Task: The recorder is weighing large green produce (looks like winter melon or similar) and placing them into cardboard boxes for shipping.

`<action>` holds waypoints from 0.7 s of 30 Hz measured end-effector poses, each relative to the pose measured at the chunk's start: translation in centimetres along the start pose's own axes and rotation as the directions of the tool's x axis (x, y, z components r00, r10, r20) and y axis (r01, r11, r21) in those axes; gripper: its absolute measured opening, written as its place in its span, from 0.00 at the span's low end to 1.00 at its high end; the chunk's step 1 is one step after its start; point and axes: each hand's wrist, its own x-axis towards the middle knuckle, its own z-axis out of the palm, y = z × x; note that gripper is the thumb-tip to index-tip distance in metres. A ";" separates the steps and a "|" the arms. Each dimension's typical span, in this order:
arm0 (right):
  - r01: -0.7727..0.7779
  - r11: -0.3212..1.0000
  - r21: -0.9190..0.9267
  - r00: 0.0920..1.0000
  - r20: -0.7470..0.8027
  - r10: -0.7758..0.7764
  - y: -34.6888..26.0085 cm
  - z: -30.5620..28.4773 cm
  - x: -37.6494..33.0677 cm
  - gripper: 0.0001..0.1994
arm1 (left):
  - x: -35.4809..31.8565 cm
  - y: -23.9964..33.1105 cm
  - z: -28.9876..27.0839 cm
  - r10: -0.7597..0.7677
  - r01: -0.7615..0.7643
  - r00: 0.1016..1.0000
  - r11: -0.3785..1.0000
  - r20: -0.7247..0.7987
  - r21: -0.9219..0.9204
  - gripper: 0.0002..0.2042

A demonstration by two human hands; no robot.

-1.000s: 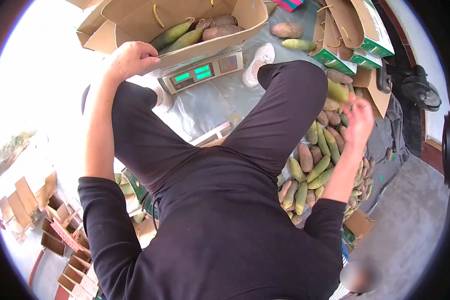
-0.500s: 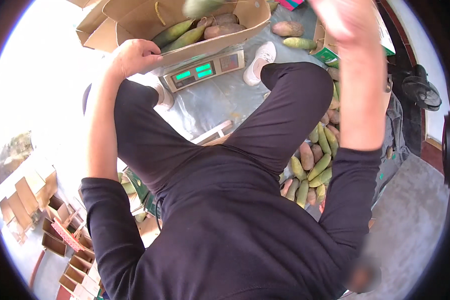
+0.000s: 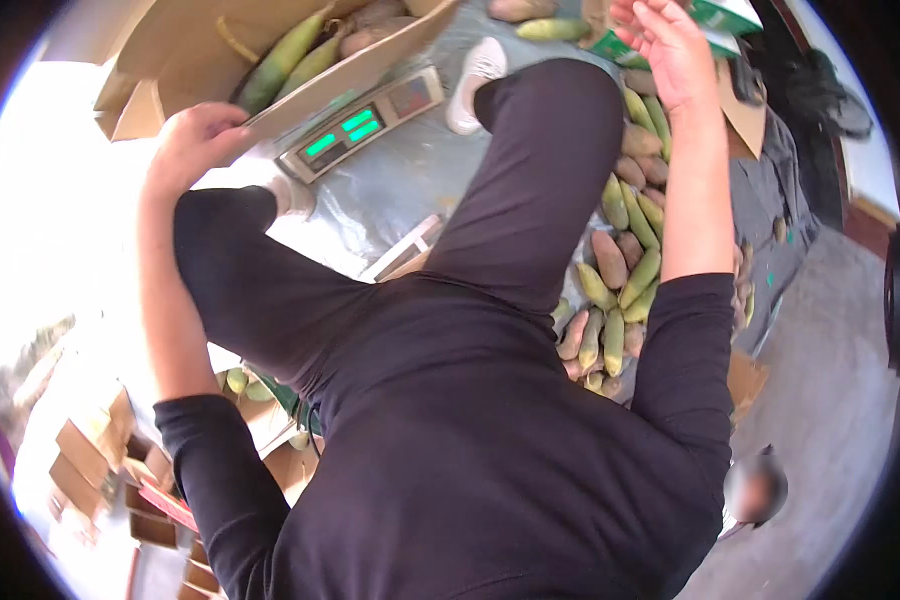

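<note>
My left hand is closed on the near edge of an open cardboard box, its fingers curled at the left corner. Inside lie long green radish-like vegetables and several brownish-pink ones. The box rests on a digital scale with lit green displays. To the right, my right hand is raised with its fingers apart and bent, holding nothing. It is nearest to a green and white carton and the vegetables beside my right leg.
A long pile of green and pinkish vegetables lies on the sheeting right of my leg. Two loose ones sit beyond my shoe. A black fan stands far right. Open cardboard boxes fill the lower left. A person's blurred head shows lower right.
The view has shifted, so the box sits farther left. A blurred green vegetable above the box no longer shows there. My right hand has slowed and drawn back slightly; my left stays on the box edge.
</note>
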 end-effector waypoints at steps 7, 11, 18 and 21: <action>-0.462 0.884 -0.069 0.837 -0.364 0.409 13.6 -11.2 -8.3 0.11 | 1.0 -1.5 0.9 -0.067 0.076 0.995 0.985 0.068 -0.153 0.14; -0.590 0.792 -0.155 0.778 -0.372 0.507 22.7 -13.4 -15.5 0.12 | 1.2 -1.3 0.4 -0.089 0.090 0.996 0.991 0.020 -0.096 0.14; -0.701 0.513 -0.496 0.708 -0.396 0.585 38.3 -15.7 -28.5 0.13 | 1.8 -1.2 0.3 -0.099 0.097 0.995 0.991 -0.017 -0.091 0.12; -0.788 0.431 -0.440 0.615 -0.604 0.507 42.6 -17.6 -36.3 0.18 | 2.7 -2.7 1.8 -0.018 0.008 0.997 0.990 -0.073 -0.139 0.11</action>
